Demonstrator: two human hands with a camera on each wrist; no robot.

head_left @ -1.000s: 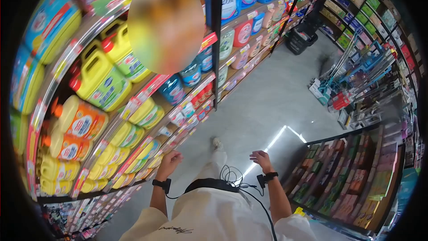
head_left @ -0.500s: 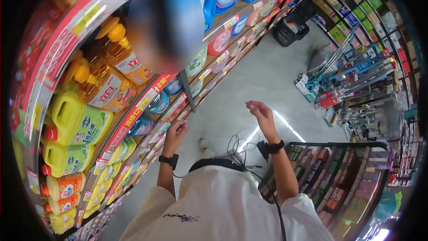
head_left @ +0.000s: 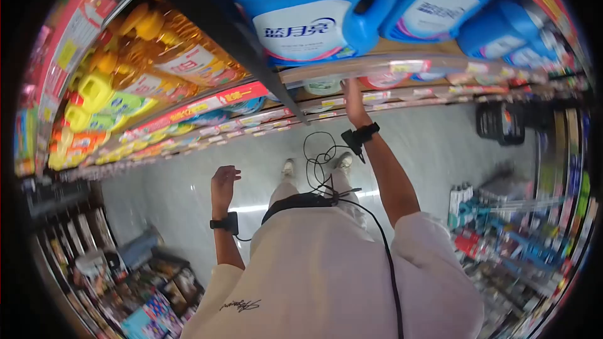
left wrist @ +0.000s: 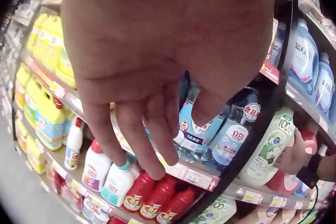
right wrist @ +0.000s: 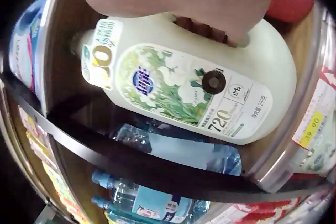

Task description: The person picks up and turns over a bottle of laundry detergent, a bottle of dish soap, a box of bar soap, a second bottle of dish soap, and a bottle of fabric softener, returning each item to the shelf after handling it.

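My right hand (head_left: 355, 105) reaches into a lower shelf under the big blue jugs. In the right wrist view its fingers curl through the handle of a pale green laundry detergent bottle (right wrist: 247, 90) with a white-flower label. That bottle (left wrist: 266, 153) stands on the shelf at the right of the left wrist view, beside a black upright. My left hand (head_left: 224, 187) hangs in front of the shelves over the floor, holding nothing, fingers loosely bent. Behind it in the left wrist view are blue clear bottles (left wrist: 228, 140) and red bottles (left wrist: 160, 195).
Large blue detergent jugs (head_left: 308, 25) fill the shelf above. A black upright (right wrist: 100, 148) separates the green bottle from blue clear bottles (right wrist: 184, 150). A red bottle (right wrist: 291, 1) stands on its other side. A black basket (head_left: 500, 122) sits on the floor; a cable (head_left: 321, 160) hangs at the waist.
The view has turned toward the shelves and the blue jugs are now closer. My right hand has moved from over the floor onto the green bottle's handle. The left hand stays free.
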